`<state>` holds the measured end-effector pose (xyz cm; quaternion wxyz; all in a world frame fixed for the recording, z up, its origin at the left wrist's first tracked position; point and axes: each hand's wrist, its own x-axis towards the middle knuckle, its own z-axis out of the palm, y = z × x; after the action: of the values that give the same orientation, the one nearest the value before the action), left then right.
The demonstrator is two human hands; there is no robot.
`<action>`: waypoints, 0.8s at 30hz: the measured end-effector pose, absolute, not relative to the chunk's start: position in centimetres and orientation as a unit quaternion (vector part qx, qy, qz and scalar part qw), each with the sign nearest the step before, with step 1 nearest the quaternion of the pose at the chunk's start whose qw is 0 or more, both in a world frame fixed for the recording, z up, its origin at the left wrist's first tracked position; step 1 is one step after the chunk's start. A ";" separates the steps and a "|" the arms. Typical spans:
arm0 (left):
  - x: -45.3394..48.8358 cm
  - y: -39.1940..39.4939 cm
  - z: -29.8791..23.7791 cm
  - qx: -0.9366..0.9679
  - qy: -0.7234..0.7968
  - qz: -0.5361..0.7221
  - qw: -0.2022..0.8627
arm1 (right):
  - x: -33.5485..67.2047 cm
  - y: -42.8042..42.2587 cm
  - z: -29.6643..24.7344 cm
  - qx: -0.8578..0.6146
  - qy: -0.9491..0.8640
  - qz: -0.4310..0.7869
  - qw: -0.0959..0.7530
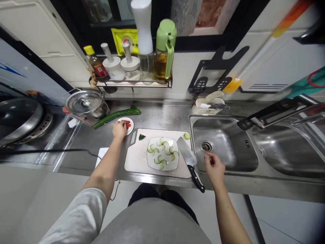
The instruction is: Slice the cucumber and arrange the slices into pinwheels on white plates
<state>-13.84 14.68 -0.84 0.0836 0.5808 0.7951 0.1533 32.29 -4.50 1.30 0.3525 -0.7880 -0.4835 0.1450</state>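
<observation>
My left hand [119, 129] is at a small white dish [129, 132], its fingertips pinched among chopped red pieces [128, 124] that look like chili. My right hand [214, 168] hovers by the sink's near left edge, thumb and forefinger pinched; what they hold, if anything, is too small to make out. Between my hands, a square white plate [163, 153] rests on a pale cutting board [135, 159]. Cucumber slices [160, 164] lie on it in several pinwheels, the right one with red at its centre. A kitchen knife [188, 155] lies across the board's right edge, handle towards me.
Behind the board lie a whole cucumber [114, 117] and a lidded steel pot [87, 103]. A cucumber end [141, 137] and loose slices [187, 136] sit on the board. The sink [225, 145] is at right, under a black faucet [276, 113]. A condiment rack [134, 84] hangs above.
</observation>
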 end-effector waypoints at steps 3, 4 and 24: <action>-13.5 15.0 -1.0 0.600 0.783 0.141 0.082 | 32.2 -4.6 1.4 -0.787 -0.485 0.149 0.350; -13.4 15.1 -1.0 0.600 0.784 0.134 0.082 | 32.1 -4.6 1.4 -0.787 -0.486 0.151 0.350; -6.5 9.9 4.1 0.233 0.573 0.515 0.593 | 27.3 -3.3 3.6 -0.744 -0.492 0.218 0.396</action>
<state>-6.54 9.93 4.07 0.5931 0.2332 0.5734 0.5149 27.34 -3.26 3.65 0.3963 -0.7438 -0.4921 0.2179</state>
